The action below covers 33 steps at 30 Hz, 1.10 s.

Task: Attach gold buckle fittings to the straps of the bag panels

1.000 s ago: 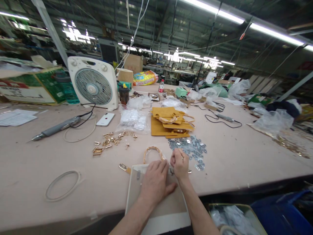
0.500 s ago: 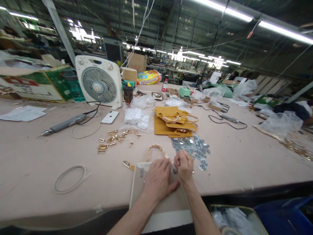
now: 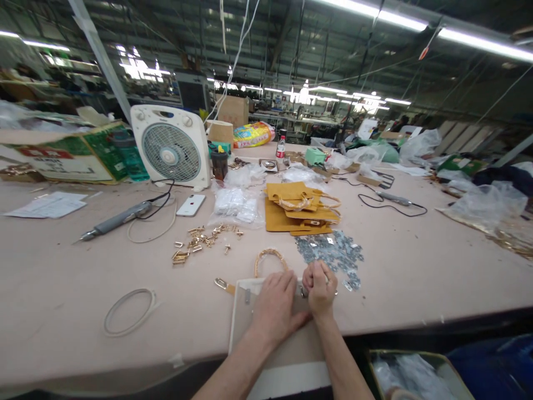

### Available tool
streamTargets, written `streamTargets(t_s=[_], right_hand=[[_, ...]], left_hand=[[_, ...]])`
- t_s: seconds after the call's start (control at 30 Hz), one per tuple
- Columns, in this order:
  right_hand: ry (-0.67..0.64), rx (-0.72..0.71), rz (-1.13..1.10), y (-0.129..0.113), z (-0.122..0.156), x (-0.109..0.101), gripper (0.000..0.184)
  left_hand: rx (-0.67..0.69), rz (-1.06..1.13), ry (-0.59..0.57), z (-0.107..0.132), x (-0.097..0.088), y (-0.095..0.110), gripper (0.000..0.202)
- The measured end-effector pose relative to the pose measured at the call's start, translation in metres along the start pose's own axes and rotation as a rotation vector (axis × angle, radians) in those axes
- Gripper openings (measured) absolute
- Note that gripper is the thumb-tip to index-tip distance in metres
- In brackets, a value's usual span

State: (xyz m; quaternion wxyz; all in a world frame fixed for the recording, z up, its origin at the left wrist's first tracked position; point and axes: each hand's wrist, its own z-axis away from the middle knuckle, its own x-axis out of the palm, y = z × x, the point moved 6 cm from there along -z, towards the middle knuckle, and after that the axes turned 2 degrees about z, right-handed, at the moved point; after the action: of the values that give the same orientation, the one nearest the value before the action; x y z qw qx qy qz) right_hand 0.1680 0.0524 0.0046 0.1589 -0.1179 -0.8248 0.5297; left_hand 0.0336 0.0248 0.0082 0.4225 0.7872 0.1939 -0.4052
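A large workroom with strip lights stretches out behind a pinkish table [image 3: 200, 316]. At its near edge lies a pale bag panel [image 3: 300, 344], face down or lining up, I cannot tell which. A braided handle [image 3: 270, 253] loops out past its far side, and a strap [image 3: 225, 286] with a gold fitting juts from its far left corner. The left hand [image 3: 275, 305] lies flattened on the panel, fingers extended; the right hand [image 3: 320, 286] is balled into a fist at the panel's far right, and whatever it may grip is hidden.

The panel looks light and fairly stiff, likely to bend at its edges rather than break; its side borders seem the best hold. The handle should flex, though its clear wrap may be slippery.

Little writing is readable. Well beyond the panel, a bottle [image 3: 280, 147] has a red label with lettering too small to make out. Far off to the panel's left, a carton [image 3: 54, 161] bears blurred print, and a fan [image 3: 169, 150] carries a tiny illegible mark.
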Motion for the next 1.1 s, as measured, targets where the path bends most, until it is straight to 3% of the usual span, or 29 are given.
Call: streamTargets(t_s=[0.1, 0.2, 0.27, 0.4, 0.7, 0.8, 0.93, 1.1], right_hand=[[0.025, -0.015, -0.01, -0.002, 0.002, -0.002, 0.047], [0.045, -0.009, -0.054, -0.001, 0.004, -0.003, 0.047], [0.061, -0.008, -0.08, 0.0, 0.005, -0.004, 0.047], [0.097, -0.02, -0.11, -0.001, 0.009, -0.006, 0.044], [0.081, 0.055, -0.045, -0.014, 0.005, -0.005, 0.043], [0.054, 0.094, -0.1, -0.026, 0.004, 0.003, 0.04], [-0.019, 0.072, -0.349, -0.038, 0.013, 0.024, 0.039], [-0.059, 0.042, -0.444, -0.032, 0.031, 0.039, 0.039]], left_hand=[[0.02, -0.021, -0.002, 0.005, -0.022, -0.009, 0.07], [0.013, -0.034, 0.03, 0.013, -0.044, -0.026, 0.043], [0.006, 0.017, 0.034, 0.018, -0.049, -0.036, 0.028], [-0.008, 0.085, 0.057, 0.024, -0.043, -0.046, 0.026], [0.007, 0.018, 0.051, 0.022, -0.039, -0.039, 0.018], [-0.003, 0.006, 0.066, 0.024, -0.037, -0.042, 0.02], [-0.01, 0.039, 0.083, 0.026, -0.034, -0.047, 0.02], [-0.014, 0.072, 0.103, 0.027, -0.036, -0.048, 0.018]])
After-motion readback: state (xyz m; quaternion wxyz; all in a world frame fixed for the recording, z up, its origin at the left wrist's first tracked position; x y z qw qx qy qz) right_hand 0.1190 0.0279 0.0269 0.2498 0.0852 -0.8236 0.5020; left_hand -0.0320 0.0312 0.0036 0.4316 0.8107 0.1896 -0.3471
